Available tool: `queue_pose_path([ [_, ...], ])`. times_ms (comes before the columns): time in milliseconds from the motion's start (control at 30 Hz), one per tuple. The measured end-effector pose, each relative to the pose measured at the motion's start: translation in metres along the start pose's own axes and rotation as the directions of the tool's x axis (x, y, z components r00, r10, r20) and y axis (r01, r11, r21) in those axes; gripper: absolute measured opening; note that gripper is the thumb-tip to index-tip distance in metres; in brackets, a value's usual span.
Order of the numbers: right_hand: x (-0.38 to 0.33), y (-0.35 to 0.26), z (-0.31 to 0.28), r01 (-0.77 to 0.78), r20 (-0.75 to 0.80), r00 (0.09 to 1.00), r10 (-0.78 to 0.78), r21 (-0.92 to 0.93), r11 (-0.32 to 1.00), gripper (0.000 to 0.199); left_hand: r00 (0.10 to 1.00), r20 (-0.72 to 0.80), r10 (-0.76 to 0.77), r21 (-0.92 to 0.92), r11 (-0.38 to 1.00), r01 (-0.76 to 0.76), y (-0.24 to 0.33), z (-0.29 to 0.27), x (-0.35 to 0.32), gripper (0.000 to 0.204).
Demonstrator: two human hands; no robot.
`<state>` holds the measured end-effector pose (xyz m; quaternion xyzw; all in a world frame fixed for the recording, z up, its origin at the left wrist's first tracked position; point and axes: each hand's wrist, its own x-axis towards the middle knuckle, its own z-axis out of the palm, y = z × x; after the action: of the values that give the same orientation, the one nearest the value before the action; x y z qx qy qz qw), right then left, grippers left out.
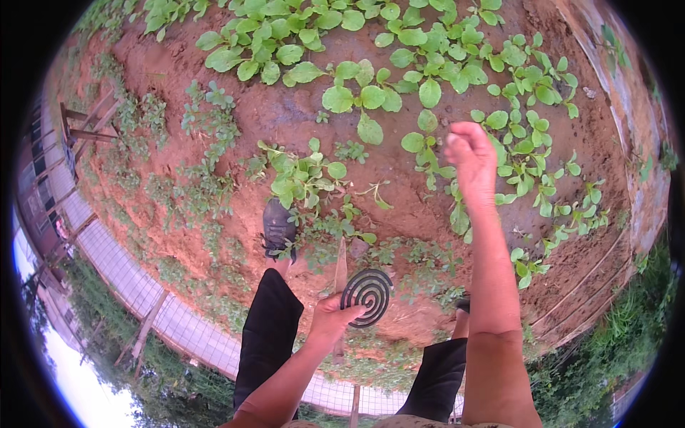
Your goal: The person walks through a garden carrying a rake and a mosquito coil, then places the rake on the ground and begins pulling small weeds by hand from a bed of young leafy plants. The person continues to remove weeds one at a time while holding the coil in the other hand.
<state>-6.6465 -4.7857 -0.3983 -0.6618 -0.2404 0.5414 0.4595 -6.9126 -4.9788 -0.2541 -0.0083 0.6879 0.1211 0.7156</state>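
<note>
Low in the middle, my left hand (332, 319) is closed on a dark spiral mosquito coil (367, 298), with the thumb across its face. A long, narrow, pointed flat piece (341, 265), brownish and knife-like, runs behind the same hand; whether the fingers grip it too, I cannot tell. My right hand (472, 157) reaches forward above the leafy green seedlings (429, 93) on the right, fingers curled closed. What those fingers hold, if anything, is hidden. Beside them, small plants (421, 143) grow from damp brown soil.
My dark shoe (279, 227) stands on reddish soil near a loose clump of leafy greens (300, 175). Low weeds (210, 121) spread to the left. A wooden frame (89, 128) stands at the far left, and a pale paved strip (143, 274) curves behind the bed.
</note>
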Motion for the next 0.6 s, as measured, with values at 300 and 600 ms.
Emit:
queue_pose_path([
  [300,0.047,0.011,-0.086,0.095,-0.265,0.920,-0.289,-0.565,0.820,0.018,0.998,0.011,0.061,-0.009,0.998,-0.060,0.009,0.001,-0.004,0.012],
  [600,0.134,-0.035,-0.097,0.113,-0.251,0.815,-0.522,-0.815,0.569,0.023,0.999,0.012,0.032,0.000,0.999,-0.032,0.014,0.000,-0.005,0.010],
])
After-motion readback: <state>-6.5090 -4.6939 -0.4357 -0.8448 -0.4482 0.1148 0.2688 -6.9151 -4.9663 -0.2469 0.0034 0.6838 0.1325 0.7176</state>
